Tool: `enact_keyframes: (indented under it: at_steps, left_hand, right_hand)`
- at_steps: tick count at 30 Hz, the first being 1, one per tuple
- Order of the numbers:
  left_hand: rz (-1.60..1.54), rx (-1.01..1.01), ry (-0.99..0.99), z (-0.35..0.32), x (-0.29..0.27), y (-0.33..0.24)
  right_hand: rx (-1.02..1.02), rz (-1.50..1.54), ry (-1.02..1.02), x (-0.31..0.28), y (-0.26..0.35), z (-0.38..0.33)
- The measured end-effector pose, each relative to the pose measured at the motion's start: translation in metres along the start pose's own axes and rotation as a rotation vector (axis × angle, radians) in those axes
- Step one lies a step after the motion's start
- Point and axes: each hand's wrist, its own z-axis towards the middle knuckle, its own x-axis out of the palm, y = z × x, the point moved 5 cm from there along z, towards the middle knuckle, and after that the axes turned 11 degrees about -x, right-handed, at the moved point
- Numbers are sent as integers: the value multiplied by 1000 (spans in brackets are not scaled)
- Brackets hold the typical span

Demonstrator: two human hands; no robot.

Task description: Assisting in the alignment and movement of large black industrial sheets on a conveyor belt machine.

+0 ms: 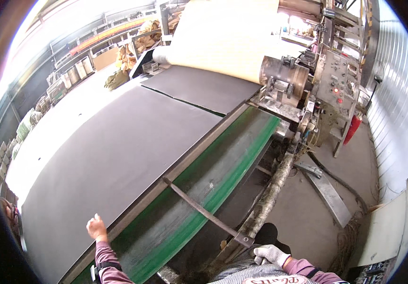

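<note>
Factory conveyor carries dark sheets (pixel 119 146) from a roller machine (pixel 284 78).
Bare left hand (pixel 97 227) touches the sheet's edge, fingers loose, gripping nothing; gloved right hand (pixel 271 254) rests curled at the waist, empty.

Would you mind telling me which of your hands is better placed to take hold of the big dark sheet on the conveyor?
Left, probably. The left hand is bare and open, right at the near edge of the dark sheet. The gloved right hand sits back near your waist, across the green belt from it.
</note>
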Motion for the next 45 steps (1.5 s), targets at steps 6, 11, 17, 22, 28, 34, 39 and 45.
enact_keyframes:
  at_steps: [6, 11, 17, 22, 28, 34, 39, 45]
  left_hand:
    - [-291, -124, 48, -17, 25, 73]
    - [-477, -50, 26, -42, -4, -28]
    - [-483, 91, 53, -58, -61, -151]
    - [-416, 103, 109, -55, -70, -248]
    - [-744, 386, 529, -41, -76, -326]
    - [-250, 36, 408, -7, -54, -200]
    - [-125, 40, 463, -2, -12, -142]
    - [-85, 188, 312, -4, -9, -149]
  right_hand:
    - [54, 46, 45, -1, 3, -2]
    - [79, 90, 23, 1, 2, -2]
    - [86, 108, 36, 0, -4, 3]
    - [108, 97, 16, 1, -3, 3]
    - [94, -1, 22, 4, 6, -2]
    - [38, 79, 14, 3, -5, -6]
    - [45, 31, -20, 0, -6, 3]
    - [30, 54, -7, 2, -2, 4]
